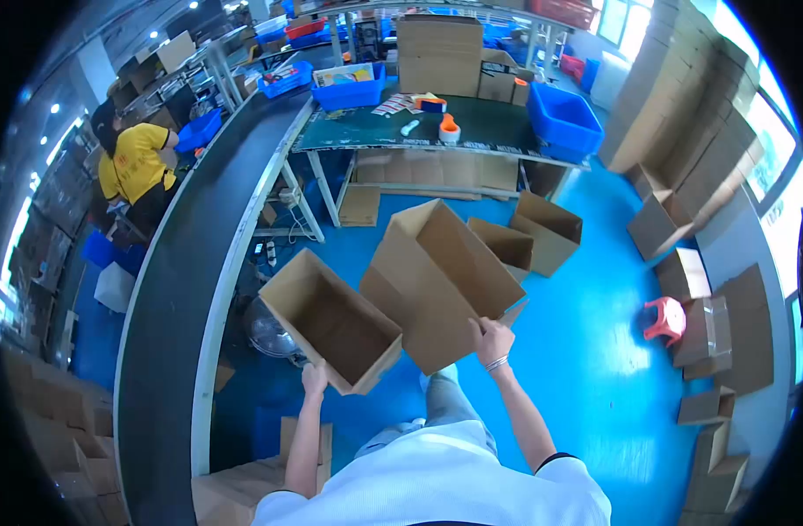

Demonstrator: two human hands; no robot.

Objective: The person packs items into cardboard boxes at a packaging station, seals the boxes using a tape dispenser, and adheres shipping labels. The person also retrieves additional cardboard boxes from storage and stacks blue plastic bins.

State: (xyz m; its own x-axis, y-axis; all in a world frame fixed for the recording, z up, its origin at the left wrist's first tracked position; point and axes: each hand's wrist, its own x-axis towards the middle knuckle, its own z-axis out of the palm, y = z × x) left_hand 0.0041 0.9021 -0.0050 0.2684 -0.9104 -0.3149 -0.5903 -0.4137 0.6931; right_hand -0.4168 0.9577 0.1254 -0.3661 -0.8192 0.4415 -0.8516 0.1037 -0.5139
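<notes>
My left hand (315, 378) grips the near edge of an open cardboard box (331, 320), which is tilted so that its bare inside shows. In my right hand (492, 340) is the edge of a larger cardboard box (423, 302), also open at the top and tilted. The two boxes hang side by side in front of my legs, above the blue floor. Fingers of both hands are closed on the cardboard; some fingertips are hidden behind it.
A conveyor belt (178, 263) runs along my left. Ahead stands a green-topped workbench (358, 131) with tape dispensers and a blue bin (565, 118). More open boxes (546, 232) sit on the floor. A red stool (664, 319) is at right; a co-worker (138, 162) works beyond the belt.
</notes>
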